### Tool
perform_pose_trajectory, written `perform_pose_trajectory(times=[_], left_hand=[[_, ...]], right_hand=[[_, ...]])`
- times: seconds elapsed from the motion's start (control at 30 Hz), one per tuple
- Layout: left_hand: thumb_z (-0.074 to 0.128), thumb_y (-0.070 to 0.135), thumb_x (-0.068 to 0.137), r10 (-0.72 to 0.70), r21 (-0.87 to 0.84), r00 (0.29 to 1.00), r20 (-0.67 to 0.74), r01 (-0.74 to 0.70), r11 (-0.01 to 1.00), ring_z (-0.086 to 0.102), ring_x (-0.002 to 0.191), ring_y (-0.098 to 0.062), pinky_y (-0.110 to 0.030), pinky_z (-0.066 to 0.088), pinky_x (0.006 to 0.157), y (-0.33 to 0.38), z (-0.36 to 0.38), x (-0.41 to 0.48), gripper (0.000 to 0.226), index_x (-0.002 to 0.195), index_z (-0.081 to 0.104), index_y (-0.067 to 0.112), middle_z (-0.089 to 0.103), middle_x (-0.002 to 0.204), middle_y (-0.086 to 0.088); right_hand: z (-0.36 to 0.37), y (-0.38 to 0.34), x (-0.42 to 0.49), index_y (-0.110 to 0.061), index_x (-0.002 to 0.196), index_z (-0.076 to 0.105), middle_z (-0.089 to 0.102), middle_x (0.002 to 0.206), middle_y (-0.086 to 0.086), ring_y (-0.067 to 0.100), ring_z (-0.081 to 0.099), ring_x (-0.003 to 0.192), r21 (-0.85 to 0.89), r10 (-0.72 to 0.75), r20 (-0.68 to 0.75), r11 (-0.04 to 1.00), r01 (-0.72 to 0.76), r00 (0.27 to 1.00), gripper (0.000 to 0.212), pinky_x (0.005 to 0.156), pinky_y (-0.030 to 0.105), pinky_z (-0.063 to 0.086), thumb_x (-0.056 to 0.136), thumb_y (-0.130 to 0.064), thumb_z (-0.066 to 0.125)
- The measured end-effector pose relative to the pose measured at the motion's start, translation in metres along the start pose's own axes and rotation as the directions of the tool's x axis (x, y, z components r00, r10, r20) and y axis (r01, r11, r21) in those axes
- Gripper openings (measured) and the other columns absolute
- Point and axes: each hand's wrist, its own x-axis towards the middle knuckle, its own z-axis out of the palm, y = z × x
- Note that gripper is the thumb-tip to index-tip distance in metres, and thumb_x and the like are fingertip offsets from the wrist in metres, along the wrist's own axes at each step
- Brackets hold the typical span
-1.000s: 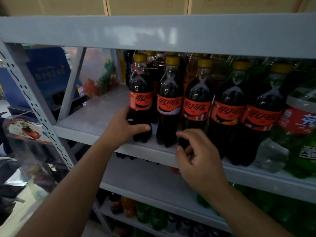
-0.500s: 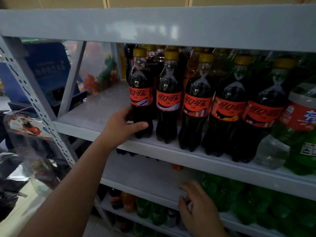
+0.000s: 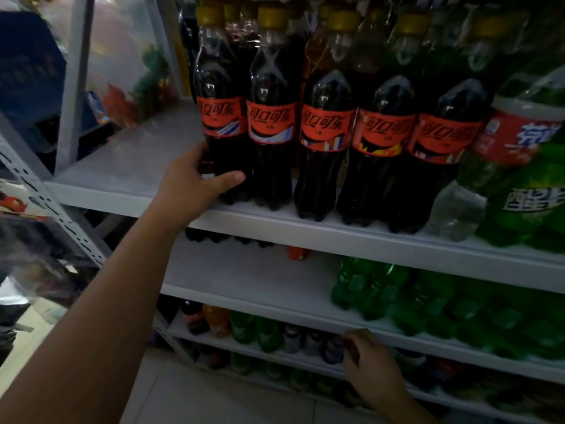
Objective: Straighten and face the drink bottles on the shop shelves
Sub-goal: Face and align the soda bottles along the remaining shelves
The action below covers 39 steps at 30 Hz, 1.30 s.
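Observation:
Several dark cola bottles with red labels and yellow caps stand in a front row on the grey shelf [image 3: 128, 175]. My left hand [image 3: 192, 182] grips the base of the leftmost cola bottle [image 3: 221, 117], thumb across its front. Beside it stand a second cola bottle [image 3: 270, 123] and more cola bottles to the right, labels facing out. My right hand [image 3: 373, 371] hangs low in front of the lower shelves with fingers curled, near small bottles [image 3: 305, 341]; whether it holds anything is unclear.
Large green soda bottles [image 3: 519, 185] fill the shelf's right end. Smaller green bottles [image 3: 382, 289] stand on the shelf below. A perforated metal upright [image 3: 46, 203] bounds the rack at left, with a pale tiled floor [image 3: 189, 393] beneath.
My right hand has dropped from the cola row to the lower shelves. The view has tilted down. My left hand stays on the leftmost cola bottle.

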Motion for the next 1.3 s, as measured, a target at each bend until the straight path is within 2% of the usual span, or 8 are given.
perform_pose_trajectory(times=[0.17,0.3,0.53,0.77,0.87,1.0,1.1,1.3], left_hand=[[0.065,0.031,0.085,0.324,0.166,0.801,-0.503,-0.279,0.946,0.052,0.082,-0.008,-0.020,0.043,0.073,-0.010,0.044,-0.081,0.031,0.113,0.051,0.028,0.048,0.095,0.013],[0.062,0.022,0.085,0.119,0.140,0.993,-0.017,-0.116,0.983,0.053,0.075,0.004,-0.009,0.045,0.070,-0.040,0.133,-0.165,0.017,0.099,0.065,0.014,0.055,0.085,0.011],[0.069,0.019,0.085,-0.330,-0.099,0.797,0.506,0.433,0.896,0.041,0.124,-0.005,-0.020,0.038,0.099,-0.050,0.229,-0.145,0.073,0.147,0.030,0.022,0.040,0.146,0.002],[0.071,0.037,0.082,-0.194,-0.139,0.850,0.490,0.295,0.945,0.047,0.125,-0.008,-0.019,0.038,0.102,-0.061,0.265,-0.135,0.074,0.144,0.031,0.033,0.049,0.138,0.008],[0.080,0.018,0.075,-0.241,-0.135,0.892,0.382,0.312,0.941,0.058,0.111,-0.013,-0.008,0.045,0.084,-0.066,0.271,-0.141,0.067,0.133,0.045,0.022,0.059,0.117,0.009],[0.086,0.021,0.066,-0.273,-0.097,0.907,0.320,0.318,0.943,0.060,0.106,-0.015,-0.026,0.050,0.088,-0.067,0.276,-0.148,0.066,0.123,0.055,0.014,0.061,0.117,-0.001],[0.083,0.015,0.069,-0.259,-0.117,0.899,0.353,0.317,0.941,0.061,0.091,0.007,-0.007,0.047,0.073,-0.073,0.277,-0.151,0.051,0.111,0.056,0.023,0.063,0.105,0.008],[0.085,0.030,0.067,-0.331,0.064,0.880,0.339,0.330,0.942,0.053,0.093,-0.004,-0.006,0.037,0.070,-0.080,0.274,-0.155,0.066,0.123,0.052,0.020,0.055,0.104,0.013]], right_hand=[[-0.012,0.011,-0.002,-0.019,0.123,0.057,0.058,0.121,-0.003,0.006,0.052,0.078,0.254,0.257,-0.234,0.947,-0.197,0.938,0.030,0.082,0.021,0.047,0.094,-0.028,0.056],[-0.033,0.014,-0.011,-0.011,0.116,0.063,0.065,0.100,0.003,0.004,0.053,0.068,0.357,0.212,-0.469,0.934,-0.035,0.857,0.028,0.068,0.021,0.043,0.091,-0.022,0.062],[-0.098,0.003,-0.016,-0.008,0.125,0.056,0.053,0.116,0.005,0.010,0.052,0.092,0.206,0.000,-0.738,0.952,0.226,0.675,0.038,0.076,0.015,0.037,0.089,-0.017,0.062],[-0.116,-0.003,0.016,-0.009,0.125,0.051,0.059,0.114,0.012,0.024,0.056,0.102,0.278,0.038,-0.554,0.950,0.142,0.832,0.044,0.082,0.025,0.044,0.090,-0.034,0.060],[-0.118,0.000,0.027,-0.003,0.117,0.056,0.063,0.107,0.016,0.030,0.059,0.098,0.270,0.044,-0.554,0.954,0.130,0.831,0.043,0.074,0.019,0.037,0.089,-0.035,0.062],[-0.121,0.004,0.034,0.006,0.109,0.059,0.065,0.101,0.023,0.035,0.061,0.094,0.184,0.019,-0.576,0.977,0.107,0.817,0.044,0.069,0.023,0.037,0.089,-0.033,0.064],[-0.124,0.006,0.039,0.003,0.118,0.056,0.062,0.110,0.022,0.035,0.058,0.104,0.149,0.016,-0.519,0.986,0.073,0.855,0.050,0.079,0.028,0.042,0.091,-0.038,0.060],[-0.130,0.000,0.038,0.004,0.093,0.064,0.066,0.087,0.021,0.033,0.062,0.088,0.118,0.031,-0.545,0.992,0.040,0.838,0.052,0.071,0.028,0.044,0.085,-0.047,0.064]])
